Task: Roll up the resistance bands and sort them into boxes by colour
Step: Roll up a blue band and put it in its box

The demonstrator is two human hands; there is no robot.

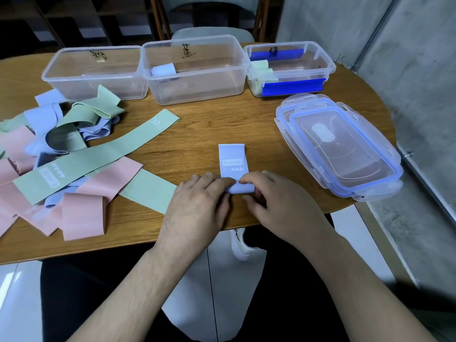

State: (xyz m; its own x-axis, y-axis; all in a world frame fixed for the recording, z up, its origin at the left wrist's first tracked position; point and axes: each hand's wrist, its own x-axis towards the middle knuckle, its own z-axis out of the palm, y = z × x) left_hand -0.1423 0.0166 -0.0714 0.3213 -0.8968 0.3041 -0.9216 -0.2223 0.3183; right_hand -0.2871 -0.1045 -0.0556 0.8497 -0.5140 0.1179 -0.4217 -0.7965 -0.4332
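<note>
A lilac resistance band [232, 159] lies flat near the table's front edge, its near end curled into a small roll. My left hand [197, 208] and my right hand [276, 201] both pinch that roll, fingers curled over it. At the back stand three clear boxes: the left box [61, 75] looks empty, the middle box [197, 95] holds one rolled lilac band [163, 69], and the right box [328, 65] holds rolled green bands [262, 70]. A pile of loose pink, green and lilac bands [61, 156] covers the left of the table.
Stacked clear lids with blue seals [338, 146] lie at the right, close to my right hand. The wooden table [197, 124] has a rounded right end beside a concrete wall. A chair stands behind the boxes. My shoe shows below the front edge.
</note>
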